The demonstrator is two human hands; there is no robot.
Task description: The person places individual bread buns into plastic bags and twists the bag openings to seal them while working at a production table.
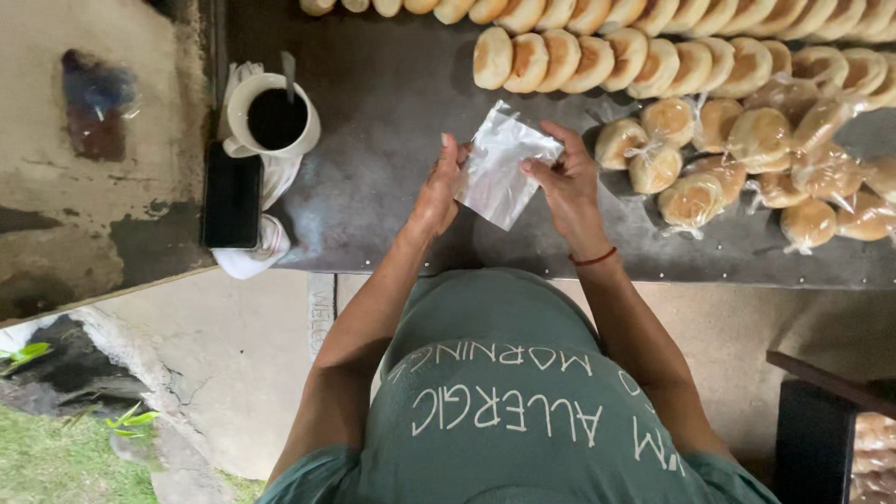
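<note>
Both of my hands hold a small clear plastic bag (501,166) above the dark table (373,112). My left hand (439,187) pinches its left edge. My right hand (565,182) grips the right edge with thumb and fingers; a red string circles that wrist. The bag looks flat, with nothing in it. To the right lies a pile of round buns wrapped in clear bags (756,168). Behind the hands, rows of unwrapped buns (635,61) lean on one another across the table.
A white mug of dark drink (273,119) with a utensil in it stands at the table's left end on a white cloth. A black phone (232,198) lies beside it. Concrete floor and grass lie below, a dark crate with more buns at the lower right.
</note>
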